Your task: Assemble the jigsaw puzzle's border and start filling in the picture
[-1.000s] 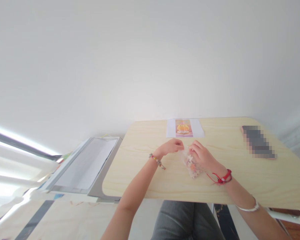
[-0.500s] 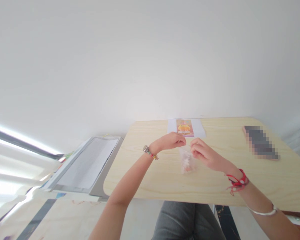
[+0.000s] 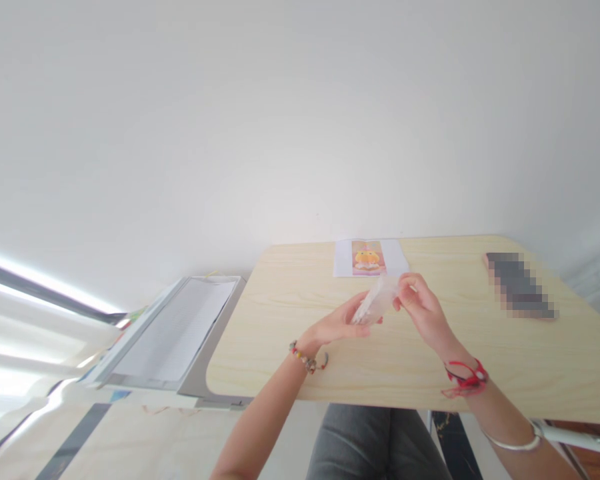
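Note:
A small clear plastic bag (image 3: 383, 293) with whitish contents is tilted between my two hands above the table. My left hand (image 3: 343, 323) cups its lower end, the fingers behind it and the thumb in front. At the upper right end, my right hand (image 3: 420, 301) pinches the bag's edge between thumb and fingers. What lies inside the bag is too blurred to name. Just beyond the hands, a sheet of paper (image 3: 343, 259) with a printed picture of a yellow figure lies flat on the table.
The light wooden table (image 3: 290, 280) stands against a white wall (image 3: 300, 133). A pixelated dark phone-like object (image 3: 520, 283) lies at the right. On the left, a grey-white box or stand (image 3: 200, 363) bears a stack of paper (image 3: 180, 327).
My left hand has moved down from the bag's top to cup its lower end. The bag, which hung upright, is now lifted and tilted, its top toward my right hand.

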Motion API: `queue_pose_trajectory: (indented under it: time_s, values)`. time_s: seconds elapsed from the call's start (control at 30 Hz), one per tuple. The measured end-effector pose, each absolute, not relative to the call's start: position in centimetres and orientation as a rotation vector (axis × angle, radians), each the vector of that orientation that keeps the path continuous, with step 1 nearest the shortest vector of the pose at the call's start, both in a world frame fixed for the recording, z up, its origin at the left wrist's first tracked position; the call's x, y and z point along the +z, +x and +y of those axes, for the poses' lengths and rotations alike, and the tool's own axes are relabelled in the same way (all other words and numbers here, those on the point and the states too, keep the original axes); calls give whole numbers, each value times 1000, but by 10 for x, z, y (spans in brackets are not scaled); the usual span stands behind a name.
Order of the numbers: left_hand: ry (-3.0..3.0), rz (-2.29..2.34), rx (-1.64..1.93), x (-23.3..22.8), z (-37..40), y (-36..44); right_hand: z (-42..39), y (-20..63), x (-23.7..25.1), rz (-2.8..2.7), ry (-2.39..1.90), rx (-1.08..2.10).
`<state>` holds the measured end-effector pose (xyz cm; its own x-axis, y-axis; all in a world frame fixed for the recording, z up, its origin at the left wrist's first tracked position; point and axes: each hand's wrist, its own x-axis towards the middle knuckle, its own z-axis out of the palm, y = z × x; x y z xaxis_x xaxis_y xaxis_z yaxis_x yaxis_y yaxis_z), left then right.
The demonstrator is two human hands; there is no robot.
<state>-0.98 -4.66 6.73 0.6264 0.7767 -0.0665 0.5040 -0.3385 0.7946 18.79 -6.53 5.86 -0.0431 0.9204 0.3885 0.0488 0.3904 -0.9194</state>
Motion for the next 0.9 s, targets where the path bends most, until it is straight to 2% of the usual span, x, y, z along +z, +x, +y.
queue_pose_trajectory:
  time_s: [0.17, 0.4, 0.6, 0.9]
  values:
    - [1749, 767, 461, 65, -42, -30, -60, 205, 52, -1632, -959, 1051]
    - [2310, 1064, 168, 81, -22, -40, -31, 219, 29, -1756, -1109, 1337]
    - [2730, 1092, -68, 84, -12, -28, -9, 221, 7, -1816, -1200, 1186]
    - [2982, 1085, -186, 111, -12, -16, -5, 237, 8, -1679, -1364, 1102]
